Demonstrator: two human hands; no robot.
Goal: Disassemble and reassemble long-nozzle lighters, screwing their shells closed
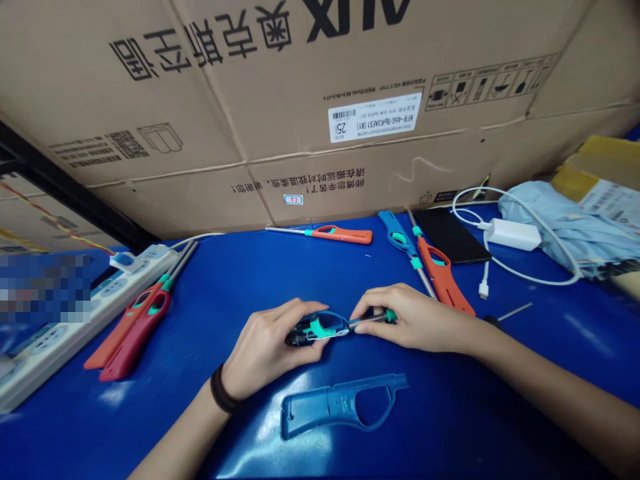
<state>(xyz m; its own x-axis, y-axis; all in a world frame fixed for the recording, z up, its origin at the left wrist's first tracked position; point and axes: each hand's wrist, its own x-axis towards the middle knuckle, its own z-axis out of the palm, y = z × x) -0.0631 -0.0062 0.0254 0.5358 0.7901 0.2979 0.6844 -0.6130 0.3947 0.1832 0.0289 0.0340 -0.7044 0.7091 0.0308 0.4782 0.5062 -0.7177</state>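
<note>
Left hand point(265, 350) and right hand point(415, 320) grasping opened blue lighter point(320, 327); shell half point(340, 407) detached, near table point(225, 280) front edge; other lighters point(340, 233) assembled.

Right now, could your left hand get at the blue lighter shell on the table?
Probably yes: the blue lighter shell lies just below the left hand, nothing between them, though that hand would likely first release the opened lighter.
</note>
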